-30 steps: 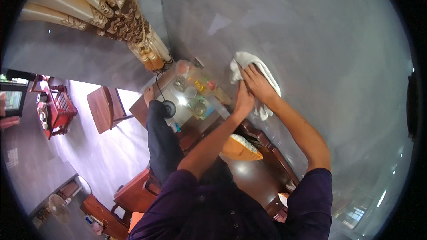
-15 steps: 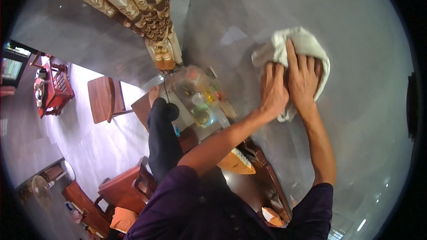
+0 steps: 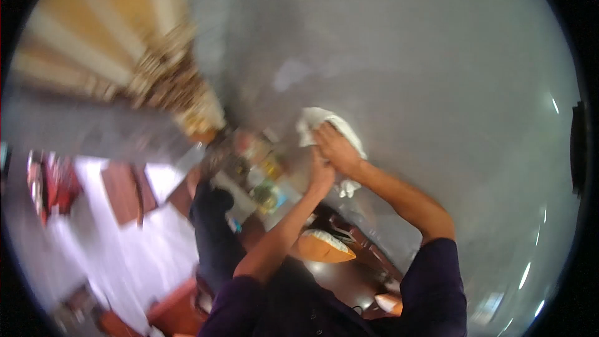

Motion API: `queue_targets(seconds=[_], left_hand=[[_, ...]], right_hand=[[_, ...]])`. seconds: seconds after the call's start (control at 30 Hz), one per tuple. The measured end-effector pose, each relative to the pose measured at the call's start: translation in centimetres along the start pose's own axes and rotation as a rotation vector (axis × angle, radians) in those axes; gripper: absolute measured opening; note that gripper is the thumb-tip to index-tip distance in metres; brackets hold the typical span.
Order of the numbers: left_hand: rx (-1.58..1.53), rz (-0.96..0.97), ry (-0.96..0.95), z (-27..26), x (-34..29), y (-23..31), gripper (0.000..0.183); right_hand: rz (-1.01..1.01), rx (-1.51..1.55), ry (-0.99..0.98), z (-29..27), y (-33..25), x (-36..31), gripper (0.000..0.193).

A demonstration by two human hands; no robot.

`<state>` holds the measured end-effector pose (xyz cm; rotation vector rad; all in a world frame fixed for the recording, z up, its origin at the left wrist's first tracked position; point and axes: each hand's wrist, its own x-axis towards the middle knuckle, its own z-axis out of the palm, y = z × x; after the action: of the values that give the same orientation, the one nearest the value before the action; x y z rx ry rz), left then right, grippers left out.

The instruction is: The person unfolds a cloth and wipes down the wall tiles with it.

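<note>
The largest thing before you is the grey wall [image 3: 424, 75], smooth and faintly shiny, filling the upper right. To its left hangs a gold and cream curtain [image 3: 103, 31], gathered at a patterned band and blurred here. Below the curtain's end is a table [image 3: 226, 181] crowded with small items, too smeared to tell apart. Nearer your body, an orange cushion [image 3: 321, 248] with a pale patterned edge lies on dark, glossy wood.

The white cloth [image 3: 321, 114] is against the wall, up and to the right of the table, bunched under and around your hands, with a small loose end showing below your right wrist. It should handle as light, soft and limp — nothing to break, but likely to fold or slide if held at one edge only. Best hold: a flat palm over its thick middle, loose end tucked in. Your right hand [image 3: 339, 151] lies over it, fingers extended and close together, pressing rather than clenched. Your left hand [image 3: 321, 175] is just beside it, fingers at the cloth's lower edge — whether they grip, you cannot tell.
</note>
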<state>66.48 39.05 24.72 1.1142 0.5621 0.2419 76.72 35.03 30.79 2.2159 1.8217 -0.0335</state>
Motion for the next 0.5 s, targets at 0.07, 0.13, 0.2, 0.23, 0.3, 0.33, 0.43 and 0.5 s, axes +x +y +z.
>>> queue_targets(seconds=[0.07, 0.13, 0.2, 0.23, 0.3, 0.33, 0.43, 0.5], left_hand=[[0.061, 0.148, 0.051, -0.1, 0.3, 3.2, 0.065], [0.124, 0.666, 0.106, -1.2, -0.4, 10.6, 0.056], [0.221, 0.822, 0.129, 1.1, -0.6, 14.8, 0.06], [0.526, 1.088, 0.226, 2.4, -0.9, 17.8, 0.061], [0.593, 1.341, 0.17, 9.0, -4.8, 23.9, 0.067], [0.587, 1.455, 0.13, 12.2, -6.6, 25.7, 0.069], [0.623, 1.641, -0.057, 19.3, -14.9, 31.1, 0.072], [0.516, 1.874, -0.102, 25.0, -18.6, 29.3, 0.066]], right_hand=[[0.015, 0.09, 0.33, -3.8, -0.1, 1.4, 0.077], [0.073, 0.077, 0.571, -12.3, -0.2, 2.9, 0.075], [0.203, -0.176, 0.799, -20.7, 0.6, -0.2, 0.069], [0.244, -0.233, 0.929, -24.4, 1.3, -2.7, 0.067], [0.433, -0.427, 1.089, -30.1, 2.9, -10.4, 0.067], [0.515, -0.493, 1.141, -32.3, 3.4, -14.2, 0.066], [0.637, -0.736, 1.393, -37.4, 3.2, -24.7, 0.062], [0.75, -0.816, 1.457, -35.0, 3.0, -32.6, 0.072]])
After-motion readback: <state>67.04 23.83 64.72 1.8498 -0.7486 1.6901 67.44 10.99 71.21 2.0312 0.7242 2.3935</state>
